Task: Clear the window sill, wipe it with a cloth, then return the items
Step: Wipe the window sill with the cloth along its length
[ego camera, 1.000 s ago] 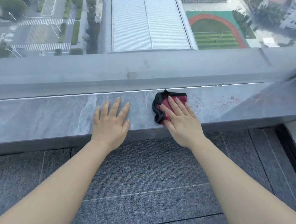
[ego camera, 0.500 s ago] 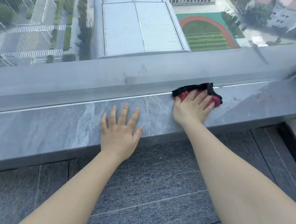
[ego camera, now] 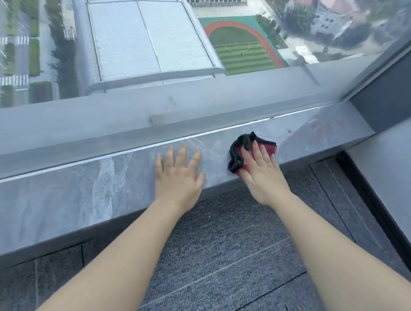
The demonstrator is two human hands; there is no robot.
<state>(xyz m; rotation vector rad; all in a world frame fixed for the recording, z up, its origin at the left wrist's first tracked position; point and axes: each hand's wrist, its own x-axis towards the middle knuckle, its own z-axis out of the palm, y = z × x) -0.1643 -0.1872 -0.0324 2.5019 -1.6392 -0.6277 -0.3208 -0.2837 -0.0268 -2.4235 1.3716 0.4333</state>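
Observation:
A grey marbled stone window sill (ego camera: 70, 197) runs across the view below a large window. My right hand (ego camera: 261, 173) lies flat on a red cloth with a black edge (ego camera: 238, 153), pressing it onto the sill near the front edge, right of centre. My left hand (ego camera: 179, 176) rests flat on the bare sill just left of the cloth, fingers spread, holding nothing. No other items stand on the visible sill.
A grey window frame ledge (ego camera: 125, 126) rises behind the sill, with glass above. The sill ends at a dark wall corner (ego camera: 384, 101) on the right. Small reddish specks (ego camera: 314, 127) mark the sill's right end. Grey carpet tiles (ego camera: 217, 250) cover the floor below.
My right hand has pulled the cloth from the back of the sill toward the front edge. The view has tilted and shifted right. My left hand stays flat on the sill.

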